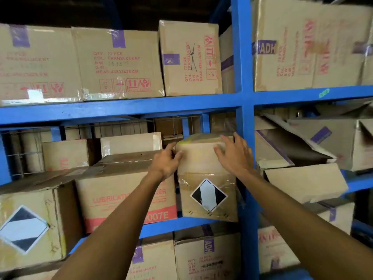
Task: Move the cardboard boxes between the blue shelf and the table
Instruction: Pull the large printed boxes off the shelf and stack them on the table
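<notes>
A tall cardboard box (pixel 203 164) with a black and white diamond label stands on the middle level of the blue shelf (pixel 121 109), just left of the blue upright post. My left hand (pixel 166 161) curls its fingers round the box's upper left corner. My right hand (pixel 234 153) lies with spread fingers on the box's upper right corner, against the post. The box leans a little and its front overhangs the shelf edge.
A wide box with red lettering (pixel 125 190) stands directly left of the held box. Several boxes (pixel 119 63) fill the level above, and more fill the level below (pixel 205 257). Crushed open boxes (pixel 302 158) sit right of the post.
</notes>
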